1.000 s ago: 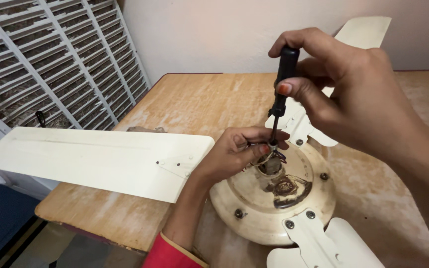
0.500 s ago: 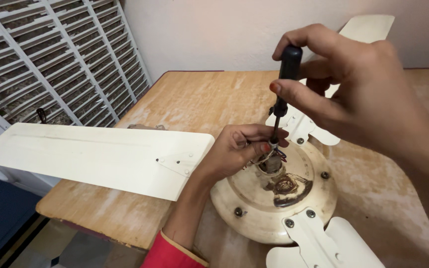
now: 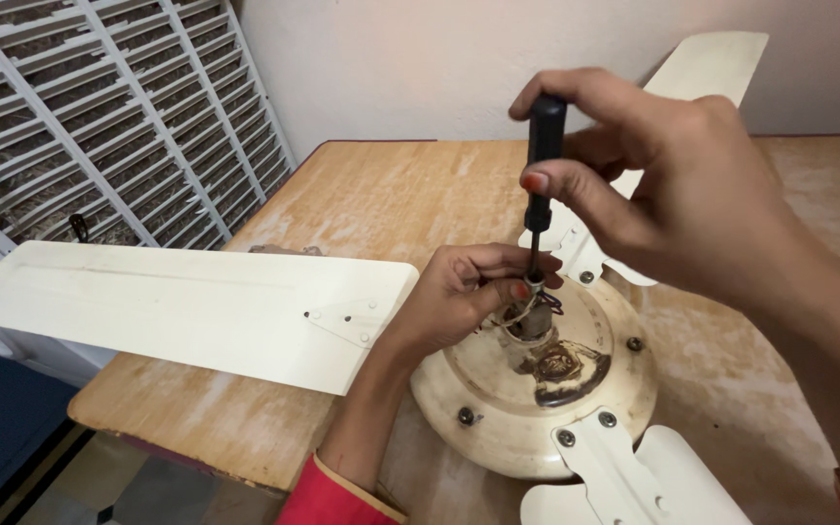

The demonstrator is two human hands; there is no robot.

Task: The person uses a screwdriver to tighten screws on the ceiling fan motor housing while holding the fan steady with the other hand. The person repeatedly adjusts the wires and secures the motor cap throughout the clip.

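Cream round fan motor (image 3: 537, 389) | right hand (image 3: 673, 194) fingers grip black screwdriver (image 3: 542, 165) | left hand (image 3: 464, 292) fingers pinch wires (image 3: 527, 309)

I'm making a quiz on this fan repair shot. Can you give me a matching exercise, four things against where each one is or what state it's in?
Things:
1. screwdriver
2. left hand
3. long fan blade
4. window grille

Places or states:
A. juts out past the left edge of the wooden table
B. upright, tip down at the fan motor hub
C. stands behind the table, upper left
D. pinches the parts at the hub, beside the tool tip

Pairs: 1-B, 2-D, 3-A, 4-C. The right hand grips the screwdriver's black handle.
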